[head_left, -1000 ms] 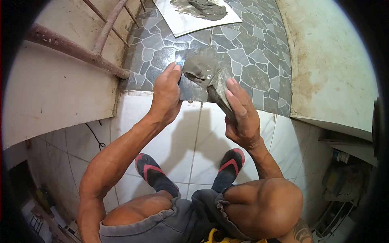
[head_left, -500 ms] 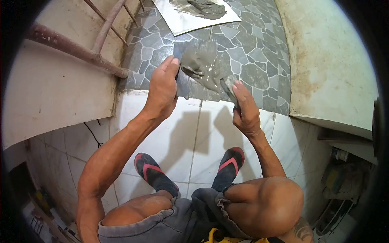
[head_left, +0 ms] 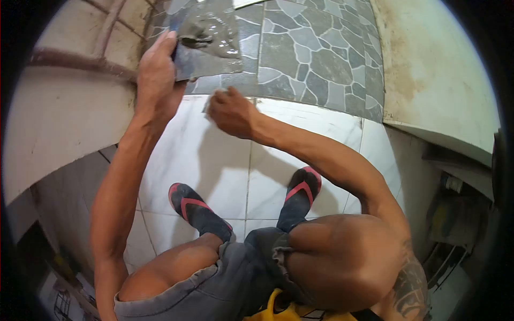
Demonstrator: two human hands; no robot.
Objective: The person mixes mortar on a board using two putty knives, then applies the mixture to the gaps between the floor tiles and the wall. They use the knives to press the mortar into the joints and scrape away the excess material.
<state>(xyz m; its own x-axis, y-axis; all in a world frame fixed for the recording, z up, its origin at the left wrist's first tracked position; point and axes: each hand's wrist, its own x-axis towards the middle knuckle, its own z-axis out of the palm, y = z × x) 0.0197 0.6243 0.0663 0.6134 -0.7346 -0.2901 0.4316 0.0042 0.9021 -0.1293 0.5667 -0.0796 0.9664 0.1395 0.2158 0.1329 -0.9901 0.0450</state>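
Note:
My left hand [head_left: 158, 77] is closed around the edge of a flat metal trowel plate [head_left: 193, 67], held over the stone-pattern tiles. A wet heap of grey mortar [head_left: 214, 32] is spread across the plate. My right hand [head_left: 233, 113] is lower and to the right, its fingers wrapped round a small grey-smeared scraper [head_left: 206, 106], mostly hidden by the hand. It sits just below the edge where the white floor tiles [head_left: 289, 136] meet the grey stone-pattern tiles [head_left: 321, 48].
A reddish metal railing [head_left: 80, 60] runs along the left wall. A stained pale wall [head_left: 433, 69] stands on the right. The corner of a white board [head_left: 246, 2] shows at the top. My feet in flip-flops [head_left: 193, 206] rest on the white tiles.
My left hand has moved left and up with the mortar-covered plate. My right hand has swung left and turned inward, away from the plate. The white board has mostly left the view.

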